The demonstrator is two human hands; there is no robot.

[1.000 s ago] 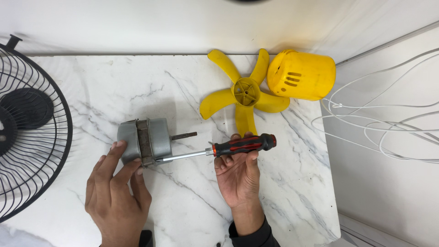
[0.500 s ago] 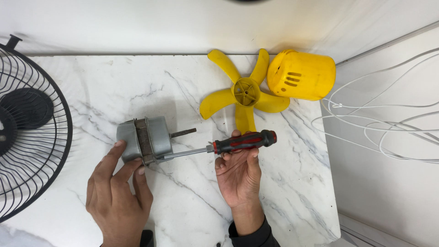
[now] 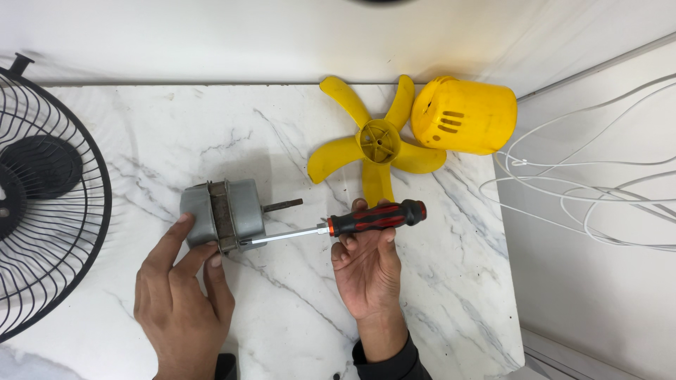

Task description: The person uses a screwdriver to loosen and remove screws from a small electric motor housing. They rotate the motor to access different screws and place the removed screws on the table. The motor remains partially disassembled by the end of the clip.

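- Motor (image 3: pixel 224 214): grey metal, lying on its side on the marble tabletop (image 3: pixel 176 134), left of centre toward the near edge; its shaft points toward the right edge.
- Left hand (image 3: pixel 179 302): fingers spread over the motor's near and left sides, touching it, a loose grip that steadies rather than closes round it.
- Screwdriver (image 3: pixel 352 224): red-and-black handle, shank level, tip at the motor's near right corner.
- Right hand (image 3: pixel 367 267): grip closed on the screwdriver handle from below, fingertips wrapped over it.
- Fan blade (image 3: pixel 377 144): yellow, flat near the far edge, right of centre.
- Cover (image 3: pixel 465 116): yellow, slotted, at the far right corner, touching the fan blade.
- Grille (image 3: pixel 42 190): black wire, overhanging the left edge.
- Cable (image 3: pixel 584 190): white loops, off the right edge.
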